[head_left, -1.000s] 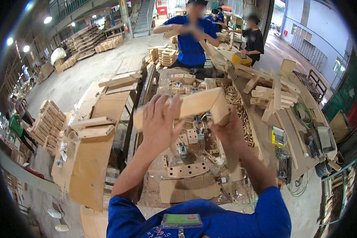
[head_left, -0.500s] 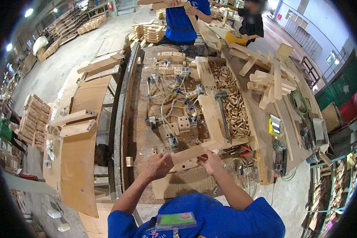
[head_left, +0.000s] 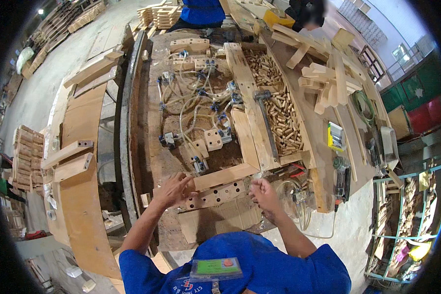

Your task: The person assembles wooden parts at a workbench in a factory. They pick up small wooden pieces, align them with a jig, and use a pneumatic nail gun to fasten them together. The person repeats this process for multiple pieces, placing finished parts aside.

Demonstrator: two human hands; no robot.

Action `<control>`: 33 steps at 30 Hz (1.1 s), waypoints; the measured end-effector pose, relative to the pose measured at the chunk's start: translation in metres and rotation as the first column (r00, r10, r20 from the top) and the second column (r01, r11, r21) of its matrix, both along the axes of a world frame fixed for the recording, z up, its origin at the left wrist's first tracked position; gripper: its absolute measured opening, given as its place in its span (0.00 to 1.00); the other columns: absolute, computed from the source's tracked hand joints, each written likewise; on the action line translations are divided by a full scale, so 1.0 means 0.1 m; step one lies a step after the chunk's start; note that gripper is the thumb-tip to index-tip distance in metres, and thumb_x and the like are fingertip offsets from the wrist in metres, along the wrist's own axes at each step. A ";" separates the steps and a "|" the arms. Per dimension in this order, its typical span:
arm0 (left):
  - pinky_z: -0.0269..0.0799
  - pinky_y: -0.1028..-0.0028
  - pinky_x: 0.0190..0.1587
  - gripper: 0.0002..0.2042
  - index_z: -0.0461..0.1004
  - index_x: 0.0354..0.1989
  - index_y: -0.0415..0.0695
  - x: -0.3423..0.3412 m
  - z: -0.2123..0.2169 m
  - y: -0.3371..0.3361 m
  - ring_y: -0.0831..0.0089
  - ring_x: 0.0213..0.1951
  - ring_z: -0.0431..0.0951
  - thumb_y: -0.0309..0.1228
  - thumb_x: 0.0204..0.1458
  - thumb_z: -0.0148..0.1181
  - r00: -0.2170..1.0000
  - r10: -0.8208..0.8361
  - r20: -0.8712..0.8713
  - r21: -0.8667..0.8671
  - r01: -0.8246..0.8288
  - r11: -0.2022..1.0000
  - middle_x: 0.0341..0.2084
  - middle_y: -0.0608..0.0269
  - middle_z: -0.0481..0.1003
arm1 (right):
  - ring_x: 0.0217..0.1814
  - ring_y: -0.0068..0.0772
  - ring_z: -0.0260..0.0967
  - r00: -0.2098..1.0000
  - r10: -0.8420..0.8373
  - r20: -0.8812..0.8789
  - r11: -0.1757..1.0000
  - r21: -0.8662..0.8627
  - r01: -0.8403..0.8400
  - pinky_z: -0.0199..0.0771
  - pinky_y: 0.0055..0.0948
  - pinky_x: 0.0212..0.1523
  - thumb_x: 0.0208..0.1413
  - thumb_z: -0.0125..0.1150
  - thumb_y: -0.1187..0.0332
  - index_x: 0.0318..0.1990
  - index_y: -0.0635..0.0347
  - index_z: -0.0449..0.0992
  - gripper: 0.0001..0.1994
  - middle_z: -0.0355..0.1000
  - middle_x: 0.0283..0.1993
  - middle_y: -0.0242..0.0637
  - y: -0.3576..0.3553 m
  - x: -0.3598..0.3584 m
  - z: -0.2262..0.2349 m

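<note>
A pale wooden rail (head_left: 225,177) lies across the near end of the bench. Its right end meets a second wooden piece (head_left: 245,139) at a corner. My left hand (head_left: 174,190) is at the rail's left end, fingers stretched out and apart, touching the wood. Just off the rail's right end is my right hand (head_left: 264,196), with loosely bent fingers and nothing visible in them. Nearest me, a wooden block with dark holes (head_left: 215,196) lies along the rail. Small clamping cylinders with clear hoses (head_left: 198,164) stand beyond it.
A hammer (head_left: 265,125) lies on a long board beside a trough of wooden dowels (head_left: 281,115). Loose wooden pieces (head_left: 328,83) are heaped at the right, near a power tool (head_left: 340,179). Two rails (head_left: 73,169) lie on the left-hand bench. A co-worker in blue (head_left: 201,14) stands at the far end.
The rail has come down onto the bench, against the second piece. My right hand has let go of it and drawn away; my left hand has shifted to its left end. The view has tilted down.
</note>
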State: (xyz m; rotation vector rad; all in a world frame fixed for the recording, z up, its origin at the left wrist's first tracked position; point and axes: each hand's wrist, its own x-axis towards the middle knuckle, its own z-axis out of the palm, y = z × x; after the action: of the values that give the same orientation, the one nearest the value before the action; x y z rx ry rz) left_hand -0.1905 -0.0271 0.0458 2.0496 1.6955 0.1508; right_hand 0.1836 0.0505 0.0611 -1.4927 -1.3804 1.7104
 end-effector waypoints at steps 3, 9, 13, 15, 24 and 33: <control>0.67 0.53 0.58 0.32 0.71 0.65 0.49 0.04 -0.06 -0.03 0.50 0.56 0.71 0.55 0.56 0.64 0.999 -0.031 0.014 0.049 0.030 0.998 0.54 0.49 0.72 | 0.38 0.24 0.75 0.977 0.014 0.213 0.980 0.193 -0.057 0.77 0.27 0.38 0.66 0.63 0.62 0.54 0.65 0.74 0.17 0.77 0.40 0.34 0.35 -0.01 0.03; 0.66 0.54 0.63 0.28 0.72 0.62 0.47 -0.25 -0.16 -0.19 0.50 0.59 0.70 0.46 0.55 0.65 1.000 -0.009 -0.014 -0.078 0.008 0.997 0.55 0.52 0.72 | 0.52 0.43 0.73 0.809 -0.179 0.560 0.718 0.636 -0.281 0.74 0.43 0.51 0.59 0.67 0.60 0.55 0.65 0.75 0.22 0.73 0.53 0.48 1.15 -0.18 -0.02; 0.67 0.55 0.62 0.28 0.71 0.61 0.44 -0.37 -0.02 -0.25 0.51 0.58 0.70 0.37 0.50 0.66 0.988 -0.068 -0.137 -0.169 0.045 0.985 0.55 0.52 0.71 | 0.70 0.51 0.59 0.546 -0.192 0.815 0.707 0.501 -0.499 0.60 0.56 0.67 0.57 0.68 0.50 0.61 0.67 0.72 0.33 0.63 0.67 0.54 1.47 -0.53 -0.12; 0.67 0.55 0.60 0.27 0.71 0.59 0.40 -0.32 -0.11 -0.25 0.51 0.56 0.70 0.35 0.49 0.65 0.986 -0.074 -0.148 -0.158 0.051 0.986 0.54 0.52 0.71 | 0.73 0.55 0.55 0.479 -0.180 0.859 0.652 0.469 -0.595 0.52 0.57 0.72 0.54 0.68 0.46 0.64 0.70 0.69 0.39 0.60 0.70 0.53 1.56 -0.72 -0.17; 0.66 0.59 0.55 0.25 0.71 0.54 0.33 -0.29 -0.13 -0.14 0.54 0.51 0.70 0.32 0.48 0.64 0.975 -0.198 -0.100 -0.187 0.177 0.966 0.47 0.52 0.70 | 0.81 0.57 0.47 0.410 -0.147 0.900 0.601 0.411 -0.686 0.33 0.58 0.80 0.53 0.66 0.45 0.71 0.74 0.60 0.47 0.53 0.78 0.58 1.56 -0.62 -0.50; 0.74 0.54 0.48 0.24 0.76 0.52 0.44 -0.57 0.06 0.43 0.48 0.46 0.80 0.40 0.49 0.73 0.941 0.333 -0.068 0.002 -0.333 0.943 0.41 0.49 0.79 | 0.81 0.56 0.47 0.411 -0.174 0.895 0.597 0.428 -0.678 0.34 0.58 0.80 0.52 0.67 0.46 0.71 0.72 0.60 0.47 0.53 0.78 0.58 1.58 -0.63 -0.56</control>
State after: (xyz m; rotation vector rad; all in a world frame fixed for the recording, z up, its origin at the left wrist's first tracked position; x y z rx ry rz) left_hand -0.2473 0.0160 0.0515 1.7622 2.0720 0.1845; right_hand 0.1206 0.2085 0.0054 -1.6412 -2.5986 0.0266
